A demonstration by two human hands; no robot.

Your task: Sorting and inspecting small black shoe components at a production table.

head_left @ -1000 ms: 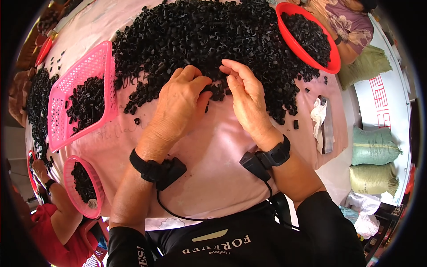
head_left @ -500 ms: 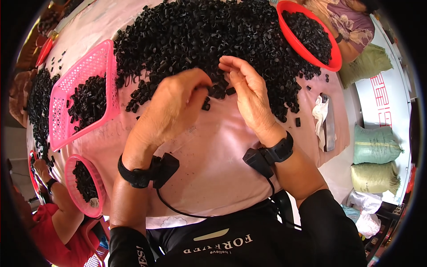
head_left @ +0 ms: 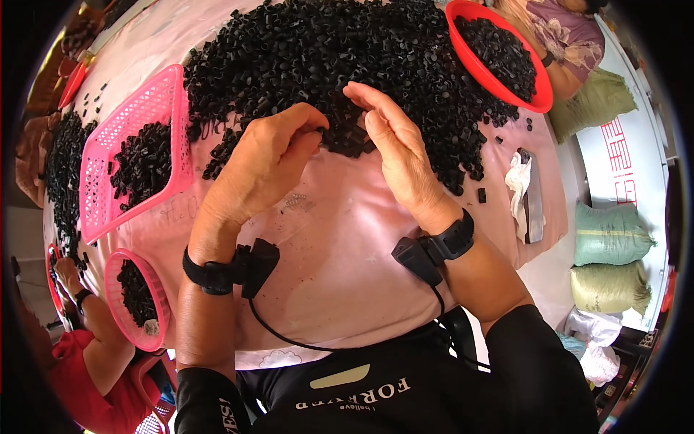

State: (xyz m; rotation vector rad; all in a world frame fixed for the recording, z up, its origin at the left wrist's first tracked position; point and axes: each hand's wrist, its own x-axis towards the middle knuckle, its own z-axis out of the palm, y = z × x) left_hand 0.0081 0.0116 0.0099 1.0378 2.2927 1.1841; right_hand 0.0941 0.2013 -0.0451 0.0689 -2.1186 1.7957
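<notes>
A big heap of small black moulded pieces (head_left: 340,50) spreads over the pink cloth (head_left: 325,239) in front of me. My left hand (head_left: 267,159) is at the heap's near edge, its fingers curled toward the thumb. Dark material shows at those fingertips, but against the black heap I cannot make out what they pinch. Across from it, my right hand (head_left: 401,148) has its fingers stretched out and holds nothing visible, its palm side turned toward the left hand. A small cluster of black pieces (head_left: 350,139) lies between the two hands.
To the left stand a pink rectangular basket (head_left: 184,137) and a pink round basket (head_left: 116,304), both containing black pieces. A red basin (head_left: 463,50) of pieces is at the far right. A white cloth (head_left: 518,181) lies nearby. Two other people work at the table's sides.
My left hand has shifted slightly left and its fingers show more clearly. The right hand has moved a little left and upward. Loose pieces between them now sit closer against the heap.
</notes>
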